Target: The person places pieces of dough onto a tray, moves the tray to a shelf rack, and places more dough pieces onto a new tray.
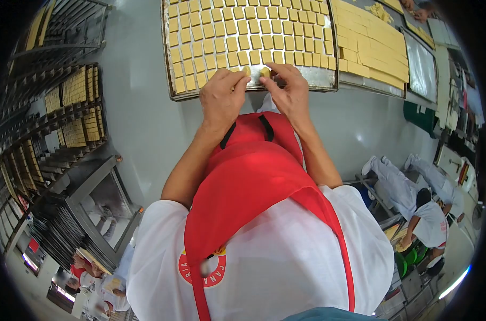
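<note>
A metal baking tray [307,75] carries rows of small yellow rectangular dough pieces [243,41]. Over its near edge, my left hand [221,96] pinches a dough piece [247,70] between thumb and fingers. Close beside it, my right hand [290,92] has another dough piece [265,72] gripped at its fingertips. Both pieces are just above or at the front row; whether they touch the tray I cannot tell. Bare metal shows along the tray's near edge between and right of my hands.
To the right lies a sheet of yellow dough cut into pieces [371,43]. Another person's hands [420,12] are at the far right corner. Racks with filled trays [77,107] stand at left. Other workers [427,222] are at right and lower left. A green bin [420,116] stands under the table.
</note>
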The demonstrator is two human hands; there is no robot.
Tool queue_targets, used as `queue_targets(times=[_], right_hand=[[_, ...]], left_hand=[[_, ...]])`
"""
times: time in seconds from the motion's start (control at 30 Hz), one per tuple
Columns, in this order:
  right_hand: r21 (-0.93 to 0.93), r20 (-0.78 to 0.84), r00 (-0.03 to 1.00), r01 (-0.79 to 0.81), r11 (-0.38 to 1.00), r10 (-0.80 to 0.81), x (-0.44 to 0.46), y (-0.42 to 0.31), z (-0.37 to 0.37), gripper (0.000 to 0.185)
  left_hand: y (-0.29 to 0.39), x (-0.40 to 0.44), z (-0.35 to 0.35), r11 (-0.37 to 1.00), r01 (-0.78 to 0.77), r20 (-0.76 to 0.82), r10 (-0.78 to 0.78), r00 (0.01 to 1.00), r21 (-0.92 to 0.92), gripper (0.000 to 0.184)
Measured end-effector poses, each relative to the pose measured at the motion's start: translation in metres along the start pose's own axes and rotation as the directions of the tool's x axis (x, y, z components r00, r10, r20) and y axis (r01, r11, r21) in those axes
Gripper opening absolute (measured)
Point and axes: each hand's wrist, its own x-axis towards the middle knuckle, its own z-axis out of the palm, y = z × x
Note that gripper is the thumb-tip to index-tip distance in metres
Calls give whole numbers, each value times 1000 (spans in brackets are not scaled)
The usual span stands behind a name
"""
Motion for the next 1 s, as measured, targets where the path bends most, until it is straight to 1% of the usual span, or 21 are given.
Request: queue_targets(times=[0.03,0.07,0.1,0.13,0.17,0.23,0.3,0.33,0.4,0.5,0.6,0.7,0.73,0.77,0.8,0.83,0.87,0.9,0.93,0.97,1.0], right_hand=[[0,0,1000,0,1000,0,1,4,0,25],[-90,31,997,66,994,-64,3,9,2,23],[-175,68,990,136,975,-126,4,10,3,22],[-175,70,989,138,975,-128,5,10,4,22],[-217,75,990,130,967,-117,5,9,5,18],[-261,80,991,120,958,-103,5,6,7,15],[-215,73,997,-12,977,29,6,2,10,15],[-216,73,997,-12,976,28,6,2,12,15],[-188,25,999,34,982,-30,7,6,17,13],[-203,34,998,53,978,-47,9,7,18,15],[-207,29,998,60,977,-55,9,8,18,16],[-183,21,998,63,981,-60,8,5,14,17],[-183,22,998,62,981,-59,5,5,12,17],[-46,-33,999,-35,998,33,0,5,8,17],[96,-74,988,-125,987,133,-5,7,4,17],[222,-3,978,-203,954,209,-8,11,0,19],[221,-3,977,-205,953,211,-10,13,-6,19],[415,194,919,-394,820,343,-10,9,-13,21],[541,406,818,-574,615,407,-9,6,-19,23],[572,513,746,-666,478,426,-8,5,-22,24],[573,512,746,-666,478,426,-8,6,-22,24]], left_hand=[[-1,-2,0,983,-76,45,69,997,166,14],[-3,-3,1,933,-156,100,130,986,323,14],[-5,-5,3,933,-155,97,130,987,324,14],[-7,-7,5,921,-170,152,123,981,350,13],[-9,-8,7,908,-187,208,114,971,375,13],[-10,-7,6,911,-194,213,121,969,364,13],[-11,-4,5,913,-201,216,129,968,356,13],[-11,-3,4,913,-205,222,131,966,353,13],[-12,-2,4,913,-210,228,134,964,349,13],[-14,-1,4,909,-230,238,151,959,348,13],[-12,-1,3,908,-216,251,129,959,358,14],[-8,0,2,927,-187,233,113,966,326,20],[-6,1,2,962,-160,226,109,968,223,25],[-4,1,1,985,-130,220,102,970,116,31],[1,1,0,985,-126,220,98,971,117,31],[7,1,-1,995,-93,228,80,970,46,36],[12,0,1,998,-60,238,65,969,-25,40],[15,-2,4,998,-61,240,66,969,-28,40],[17,-3,8,994,-22,256,49,965,-108,42],[19,-4,11,982,20,273,33,961,-187,44],[21,-4,13,982,19,275,34,961,-187,44]])
